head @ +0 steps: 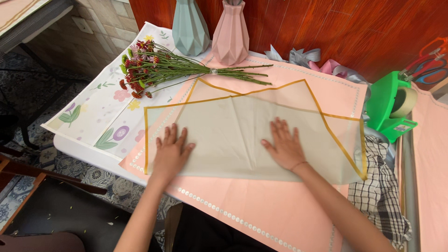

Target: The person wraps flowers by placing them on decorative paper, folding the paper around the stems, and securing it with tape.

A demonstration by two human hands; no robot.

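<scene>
- Nearest, two bare forearms come up from the bottom edge, both hands palm-down on the table.
- Left hand [171, 150] lies flat, fingers spread, gripping nothing; it presses the left part of a sheer wrapping sheet [233, 135] near that sheet's lower left corner.
- Right hand [284, 145] also flat and open, fingers slightly fanned, holding nothing; it rests on the same sheet right of middle, thin band at the wrist.
- Hands are well apart, bare sheet between them.
- Sheer sheet is pale greenish-grey with a yellow border, folded so its upper edges make two peaks; it lies on top of a pink paper [280, 210].
- Pink paper has a white dotted trim, covers most of the table, and its near edge hangs over the front.
- Checked cloth [378, 191] hangs at the right, just beside the pink paper.
- Floral printed paper [100, 112] lies left, partly under the pink paper.
- Flower bunch [158, 67] with red blooms and green stems lies behind the sheer sheet, blooms left, stems pointing right onto the pink paper.
- Green tape dispenser [389, 105] sits at the right with a tape roll in it.
- Farther back, a teal vase [190, 28] and pink vase [230, 35] stand side by side against a wooden wall.
- Grey and pink ribbons [322, 63] lie right of the vases.
- Scissors [427, 63] at far right, red and blue handles.
</scene>
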